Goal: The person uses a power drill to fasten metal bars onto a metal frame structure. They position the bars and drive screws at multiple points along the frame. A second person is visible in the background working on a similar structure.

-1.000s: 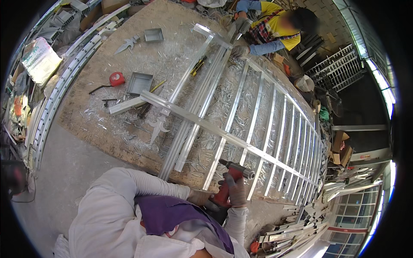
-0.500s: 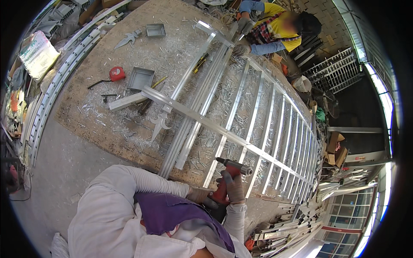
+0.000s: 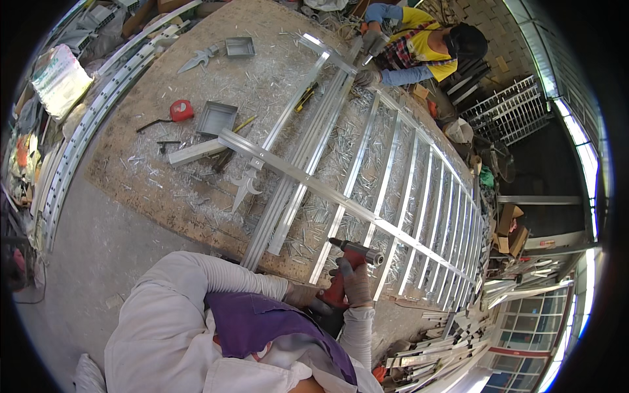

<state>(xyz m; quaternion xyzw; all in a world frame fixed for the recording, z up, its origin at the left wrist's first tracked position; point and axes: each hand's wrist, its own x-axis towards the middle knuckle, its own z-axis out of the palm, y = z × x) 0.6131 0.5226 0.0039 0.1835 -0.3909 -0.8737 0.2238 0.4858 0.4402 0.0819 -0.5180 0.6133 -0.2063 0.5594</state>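
Observation:
A red rivet gun point(image 3: 342, 285) with a black end and a metal tip is held near the table's front edge. My right hand point(image 3: 358, 287), in a glove with dark fingertips, is wrapped round its body from the right. At the tool's lower end my left hand point(image 3: 301, 295) grips it; the purple apron front and the tool partly hide its fingers. Just beyond the tool lies a flat aluminium frame point(image 3: 357, 211) of long rails and parallel bars. Loose bars point(image 3: 278, 208) and a spear-shaped ornament point(image 3: 246, 188) lie at its left part.
Small metal pins cover the wooden table point(image 3: 141, 173). On it are a red tape measure point(image 3: 181, 111) and two metal trays point(image 3: 217, 119) point(image 3: 240, 47). Across the table a co-worker point(image 3: 419, 46) holds a power tool point(image 3: 375, 43) at the frame. Metal strips point(image 3: 419, 354) are piled at right.
The rivet gun and both my hands stay almost in place. The co-worker's head has tipped further down, and the whole view has shifted very slightly.

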